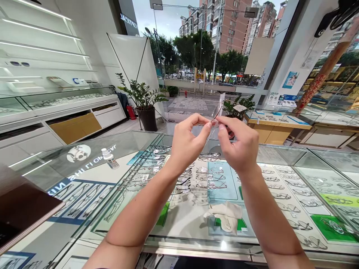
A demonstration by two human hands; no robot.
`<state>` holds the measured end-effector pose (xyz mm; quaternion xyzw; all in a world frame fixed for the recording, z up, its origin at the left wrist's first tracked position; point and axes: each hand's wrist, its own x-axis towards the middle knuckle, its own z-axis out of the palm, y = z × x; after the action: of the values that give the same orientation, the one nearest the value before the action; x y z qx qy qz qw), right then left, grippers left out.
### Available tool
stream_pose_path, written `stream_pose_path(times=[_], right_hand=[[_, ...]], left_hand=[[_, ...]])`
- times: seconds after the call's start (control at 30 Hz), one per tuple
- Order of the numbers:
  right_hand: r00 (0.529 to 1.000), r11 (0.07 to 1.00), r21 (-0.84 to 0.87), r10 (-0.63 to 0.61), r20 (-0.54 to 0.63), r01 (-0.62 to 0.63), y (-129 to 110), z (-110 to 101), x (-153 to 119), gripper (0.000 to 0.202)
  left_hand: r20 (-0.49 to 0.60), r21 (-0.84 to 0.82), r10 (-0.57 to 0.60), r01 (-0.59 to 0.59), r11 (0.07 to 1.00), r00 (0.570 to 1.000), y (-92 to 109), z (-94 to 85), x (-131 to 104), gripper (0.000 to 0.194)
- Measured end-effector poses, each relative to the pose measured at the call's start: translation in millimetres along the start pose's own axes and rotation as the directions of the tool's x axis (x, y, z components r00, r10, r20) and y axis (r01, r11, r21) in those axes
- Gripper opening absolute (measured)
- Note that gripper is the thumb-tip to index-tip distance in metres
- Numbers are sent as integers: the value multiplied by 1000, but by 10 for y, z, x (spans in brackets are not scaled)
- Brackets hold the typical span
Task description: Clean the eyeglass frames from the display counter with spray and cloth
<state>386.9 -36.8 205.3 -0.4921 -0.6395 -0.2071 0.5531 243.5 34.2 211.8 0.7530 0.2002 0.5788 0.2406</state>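
Note:
Both my hands are raised above a glass display counter, fingertips close together. My left hand [189, 140] pinches one part of a thin-framed pair of eyeglasses [218, 112] between thumb and forefinger. On the other side, the thumb and bent fingers of my right hand [239, 142] are closed on the same glasses. A slim dark temple and a clear, shiny piece stick up between the hands; my fingers hide much of the frame. Below my right forearm, a crumpled pale cloth [226, 215] lies on the glass.
Rows of eyeglasses [211, 177] are displayed under the counter glass [185, 229]. A white spray bottle [110, 158] stands at the left. A dark brown flat-sided object [25, 205] juts in at the left edge. Beyond are a potted plant [147, 116] and glass doors.

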Motion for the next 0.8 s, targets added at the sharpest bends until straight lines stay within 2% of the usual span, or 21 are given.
stream_pose_path(times=[0.33,0.53,0.67,0.8], right_hand=[[989,975,-171,145,2,-142,38,-13,9,33],[962,917,-315,271,45,-243,73,-53,40,33],[919,886,-339,375,120,-317,68,-131,71,34],[838,839,-348,504,208,-419,32,-204,101,37]], left_hand=[[-36,-72,-27,25,997,999,-96,78,15,16],[-122,-180,-77,54,982,989,-199,117,54,14],[-177,-423,-202,111,899,963,-328,124,131,19],[-184,-634,-349,161,757,919,-415,104,192,26]])
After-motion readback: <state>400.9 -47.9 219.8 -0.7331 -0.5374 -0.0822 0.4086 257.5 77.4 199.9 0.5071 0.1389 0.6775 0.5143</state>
